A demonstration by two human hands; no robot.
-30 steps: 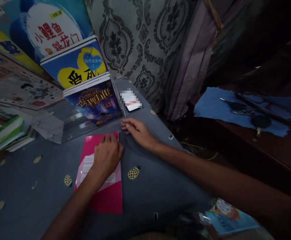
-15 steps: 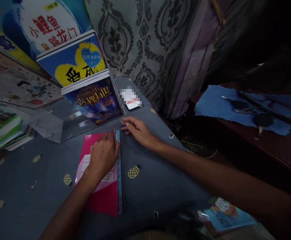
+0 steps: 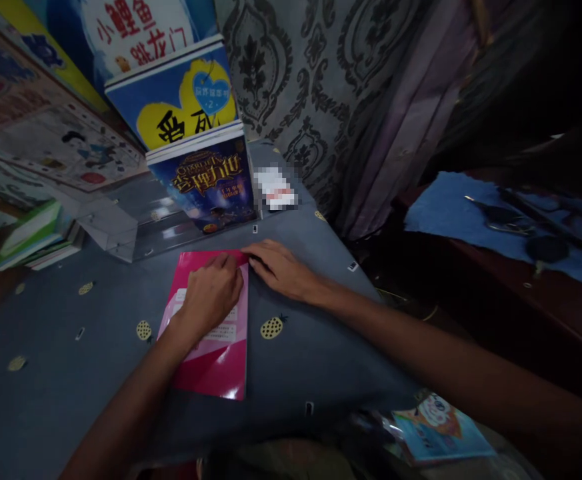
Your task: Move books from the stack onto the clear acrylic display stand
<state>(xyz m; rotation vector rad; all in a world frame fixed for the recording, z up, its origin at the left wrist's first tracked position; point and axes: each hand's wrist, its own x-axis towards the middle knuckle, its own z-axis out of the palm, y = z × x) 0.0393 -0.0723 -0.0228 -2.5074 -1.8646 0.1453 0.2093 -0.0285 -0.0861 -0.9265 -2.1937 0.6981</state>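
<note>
A pink book (image 3: pixel 217 362) lies flat on a grey cloth with pineapple prints (image 3: pixel 291 360). My left hand (image 3: pixel 211 295) rests on its upper part, fingers curled down against the cover near the top right corner. Beside the same corner lies my right hand (image 3: pixel 279 269), fingers stretched flat on the cloth and fingertips touching the book's edge. Neither hand lifts anything.
Upright picture books (image 3: pixel 198 173) lean in a clear stand behind the pink book, with a small white card (image 3: pixel 275 190) to their right. Green books (image 3: pixel 31 235) are stacked at left. Patterned curtain (image 3: pixel 331 87) behind. Blue cloth with scissors (image 3: pixel 495 217) on a dark table at right. Another book (image 3: pixel 433 433) at bottom right.
Half a second ago the pink cover was raised at its right edge, showing a blue page edge; now it lies shut. My right hand has slid in to touch the corner.
</note>
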